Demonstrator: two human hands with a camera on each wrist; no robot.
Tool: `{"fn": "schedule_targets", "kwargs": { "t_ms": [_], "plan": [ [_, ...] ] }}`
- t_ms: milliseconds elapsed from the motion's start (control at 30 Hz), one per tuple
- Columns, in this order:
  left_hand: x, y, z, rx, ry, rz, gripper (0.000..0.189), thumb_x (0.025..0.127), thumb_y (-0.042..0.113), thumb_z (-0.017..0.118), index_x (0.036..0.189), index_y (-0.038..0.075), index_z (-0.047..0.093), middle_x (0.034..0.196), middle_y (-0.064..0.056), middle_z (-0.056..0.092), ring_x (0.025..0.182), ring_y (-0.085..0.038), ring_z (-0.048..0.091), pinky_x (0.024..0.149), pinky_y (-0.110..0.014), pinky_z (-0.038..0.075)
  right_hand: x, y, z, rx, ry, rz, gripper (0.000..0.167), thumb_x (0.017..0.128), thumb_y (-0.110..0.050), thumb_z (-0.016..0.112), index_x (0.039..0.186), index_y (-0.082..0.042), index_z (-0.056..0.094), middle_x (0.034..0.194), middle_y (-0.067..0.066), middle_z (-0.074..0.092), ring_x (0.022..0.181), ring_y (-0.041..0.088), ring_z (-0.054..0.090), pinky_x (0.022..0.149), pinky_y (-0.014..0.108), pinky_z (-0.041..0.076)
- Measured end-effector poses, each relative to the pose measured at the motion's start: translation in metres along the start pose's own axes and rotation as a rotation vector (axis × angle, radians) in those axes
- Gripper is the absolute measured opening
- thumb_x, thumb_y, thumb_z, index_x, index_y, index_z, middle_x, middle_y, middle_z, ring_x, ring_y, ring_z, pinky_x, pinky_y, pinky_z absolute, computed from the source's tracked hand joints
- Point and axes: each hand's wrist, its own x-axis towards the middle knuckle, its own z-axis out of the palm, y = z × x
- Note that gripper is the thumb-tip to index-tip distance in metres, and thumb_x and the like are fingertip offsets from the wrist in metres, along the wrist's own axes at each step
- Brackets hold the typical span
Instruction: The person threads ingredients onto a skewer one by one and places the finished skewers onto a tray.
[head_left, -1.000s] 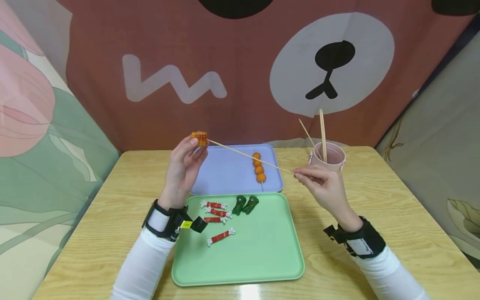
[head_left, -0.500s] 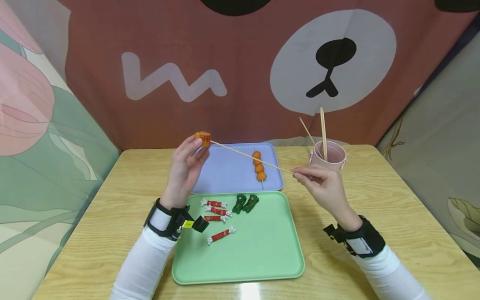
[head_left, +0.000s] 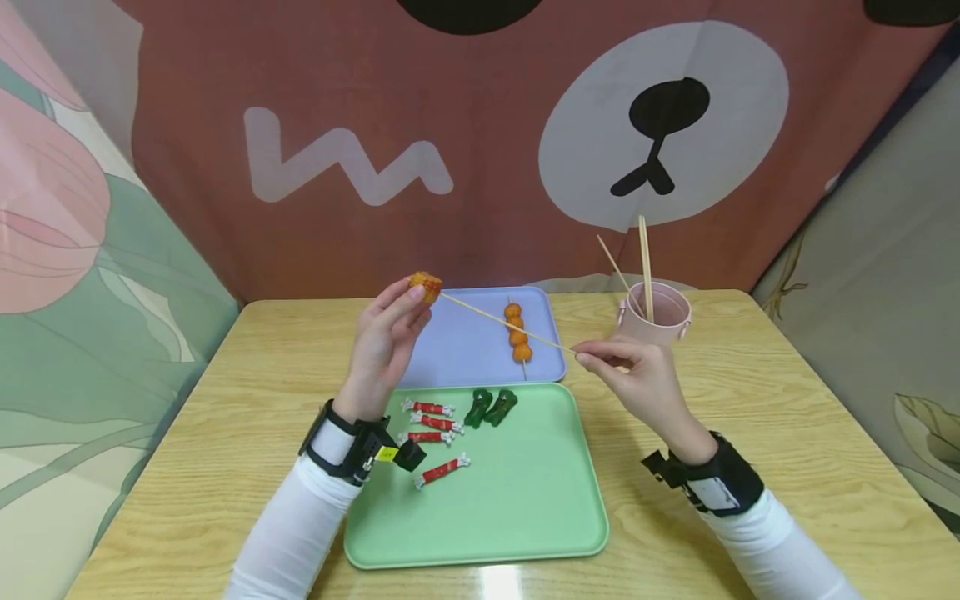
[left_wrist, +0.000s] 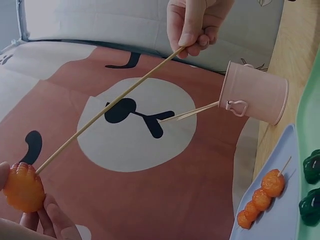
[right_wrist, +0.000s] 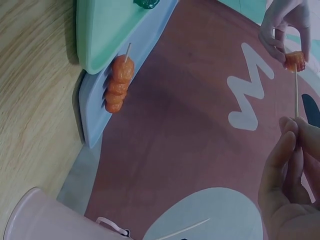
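White sleeves (head_left: 288, 529) run off the bottom edge, and the left one, with its wrist strap, hides part of the green tray (head_left: 517, 508). On that tray lie four red tubes with white frilled ends (head_left: 442, 472) and two glossy dark green pieces (head_left: 477, 408), whose kind is hard to make out.

Above the trays, the left hand (head_left: 384, 337) pinches a corn chunk (head_left: 426, 287) between thumb and fingers; the left wrist view cuts this hand off. The right hand's (head_left: 637, 375) thumb and fingertips are clamped together on a bamboo skewer (left_wrist: 141, 84). Its far end meets the corn chunk, but how deep it goes cannot be seen.

Farther back, the left hand covers part of the blue tray (head_left: 465, 358), where the held skewer crosses in front of a stick of four orange balls (head_left: 517, 337). The right hand hides the lower part of a pink bucket (head_left: 662, 331); its sticks (head_left: 647, 267) overlap, their count unclear. Behind, a bear-face cloth (head_left: 487, 233) is cropped at the top.
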Motion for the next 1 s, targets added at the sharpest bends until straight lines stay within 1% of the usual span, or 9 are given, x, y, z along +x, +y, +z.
{"fn": "schedule_targets", "kwargs": {
  "t_ms": [200,400,500,700,833,1000],
  "plan": [
    [0.0,-0.002,0.002,0.001,0.005,-0.011,0.006,0.088,0.006,0.064,0.09,0.011,0.066,0.1,-0.004,0.064,0.085,-0.014,0.063,0.079,-0.024,0.05,0.001,-0.006,0.0,-0.032,-0.027,0.011,0.012,0.077,0.01,0.07,0.088,0.006,0.073,0.078,0.014,0.071,0.066,0.009,0.062,0.061,0.014,0.05],
    [-0.001,-0.006,0.004,0.03,0.021,-0.018,0.006,0.089,0.007,0.064,0.09,0.012,0.066,0.1,-0.003,0.063,0.085,-0.013,0.062,0.08,-0.024,0.05,0.001,-0.006,0.001,-0.014,-0.027,0.056,0.012,0.077,0.01,0.07,0.088,0.006,0.073,0.076,0.014,0.07,0.063,0.009,0.06,0.059,0.015,0.05],
    [-0.002,-0.008,0.005,0.044,0.024,-0.021,0.005,0.089,0.007,0.064,0.091,0.012,0.066,0.1,-0.003,0.063,0.085,-0.013,0.062,0.08,-0.024,0.051,0.0,-0.007,0.002,-0.005,-0.033,0.075,0.012,0.078,0.01,0.07,0.089,0.007,0.073,0.077,0.014,0.07,0.064,0.009,0.062,0.058,0.015,0.05],
    [-0.003,-0.016,0.008,0.075,0.017,-0.052,0.005,0.09,0.008,0.063,0.094,0.011,0.064,0.1,-0.004,0.062,0.084,-0.013,0.061,0.082,-0.024,0.051,0.0,-0.008,0.004,0.013,-0.047,0.095,0.012,0.079,0.007,0.07,0.09,0.006,0.073,0.082,0.015,0.072,0.067,0.01,0.067,0.06,0.017,0.052],
    [-0.003,-0.023,0.009,0.096,0.016,-0.066,0.006,0.09,0.007,0.062,0.094,0.011,0.064,0.099,-0.003,0.063,0.084,-0.013,0.061,0.081,-0.023,0.051,0.0,-0.008,0.006,0.004,-0.046,0.094,0.012,0.079,0.006,0.071,0.09,0.005,0.073,0.083,0.015,0.072,0.068,0.009,0.067,0.061,0.015,0.052],
    [-0.004,-0.029,0.011,0.123,0.009,-0.085,0.006,0.091,0.007,0.061,0.094,0.011,0.062,0.097,-0.002,0.064,0.084,-0.012,0.062,0.08,-0.022,0.051,0.001,-0.009,0.008,-0.001,-0.052,0.087,0.013,0.078,0.008,0.071,0.09,0.006,0.073,0.084,0.016,0.072,0.069,0.009,0.067,0.063,0.017,0.054]
  ]
}}
